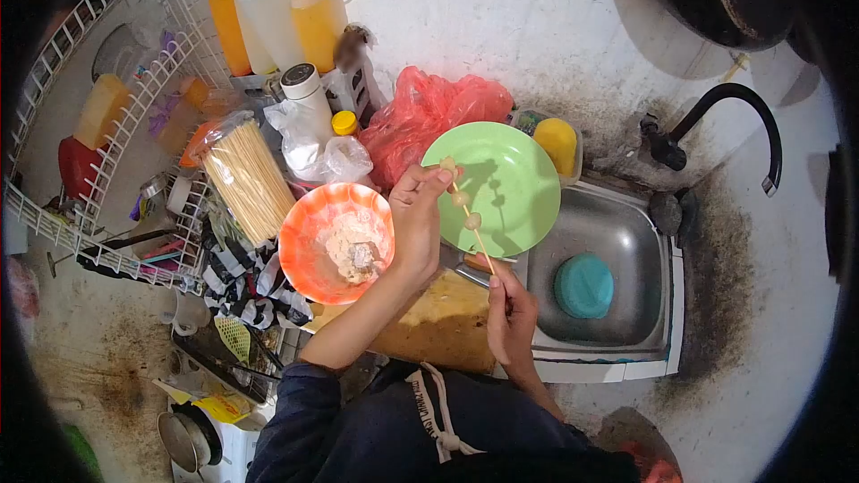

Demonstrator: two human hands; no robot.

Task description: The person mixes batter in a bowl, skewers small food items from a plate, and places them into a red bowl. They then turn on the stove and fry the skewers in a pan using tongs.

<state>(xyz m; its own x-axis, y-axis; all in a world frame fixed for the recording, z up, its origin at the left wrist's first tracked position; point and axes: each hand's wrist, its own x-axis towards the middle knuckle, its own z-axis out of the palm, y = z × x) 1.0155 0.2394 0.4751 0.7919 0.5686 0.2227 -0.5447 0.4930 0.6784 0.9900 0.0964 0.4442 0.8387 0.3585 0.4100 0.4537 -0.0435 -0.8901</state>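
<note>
A thin bamboo skewer (483,249) with several small pale round pieces (472,220) on it slants across the green plate (537,201). My right hand (513,315) pinches its lower, bare end. At the upper end, my left hand (419,219) has thumb and fingertips closed on a small pale piece (447,164) by the skewer's tip. The plate beneath shows the skewer's shadow. Just left of my left hand stands an orange-and-white bowl (293,255) holding a pale, floury mix.
A pack of bamboo skewers (243,181) lies at left, near a white wire rack (125,148). Behind are a red plastic bag (447,103) and sauce bottles (318,22). At right, a steel sink (626,233) holds a teal bowl-like item (584,285) under a black faucet (752,98).
</note>
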